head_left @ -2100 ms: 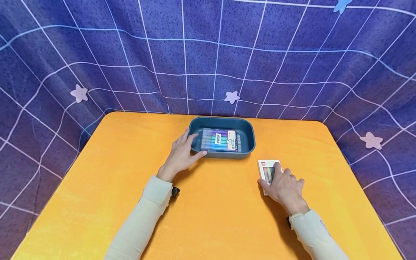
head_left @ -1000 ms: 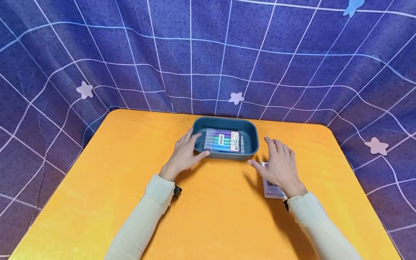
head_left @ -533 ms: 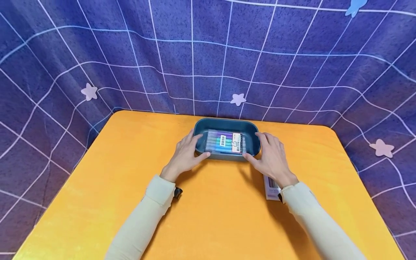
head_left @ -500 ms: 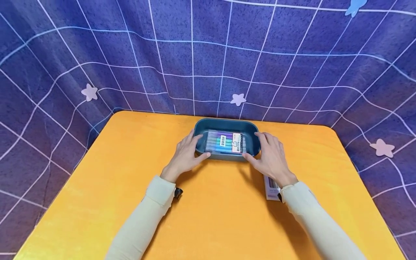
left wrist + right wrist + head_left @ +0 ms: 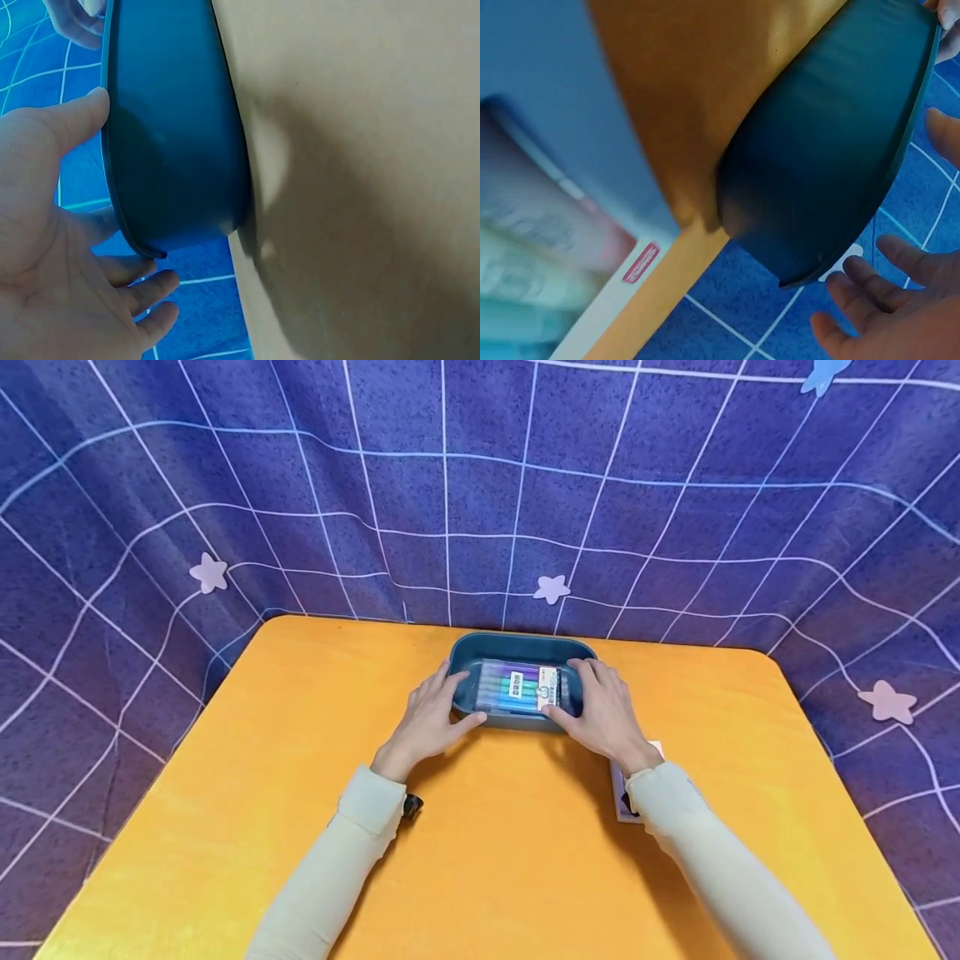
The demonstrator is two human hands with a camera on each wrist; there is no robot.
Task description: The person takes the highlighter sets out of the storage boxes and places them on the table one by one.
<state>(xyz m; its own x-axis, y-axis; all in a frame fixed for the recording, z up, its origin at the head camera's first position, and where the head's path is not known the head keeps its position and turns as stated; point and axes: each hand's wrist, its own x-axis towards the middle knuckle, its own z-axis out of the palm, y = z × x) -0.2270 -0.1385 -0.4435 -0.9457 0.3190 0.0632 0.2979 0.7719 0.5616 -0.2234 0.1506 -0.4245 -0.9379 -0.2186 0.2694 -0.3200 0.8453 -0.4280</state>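
A dark teal plastic bin (image 5: 517,647) stands near the far edge of the table. Inside it lies a clear pack of pens (image 5: 510,687) in purple, green and blue. My left hand (image 5: 423,718) spreads around the bin's left front corner; its thumb touches the rim in the left wrist view. Over the right end of the bin is my right hand (image 5: 603,710), fingers apart, thumb close to the pack. In the right wrist view that hand (image 5: 911,300) holds nothing. Under the right wrist lies a white windowed box (image 5: 649,259) with thick pastel pens, mostly hidden in the head view.
An orange-yellow table (image 5: 495,860) carries the bin and the box. Behind and at both sides hangs a blue-purple curtain (image 5: 480,493) with white grid lines and stars, close to the bin's far side.
My right hand has left the white box and moved up and left, first to the bin's right rim and now over its inside. The left hand stays at its corner.
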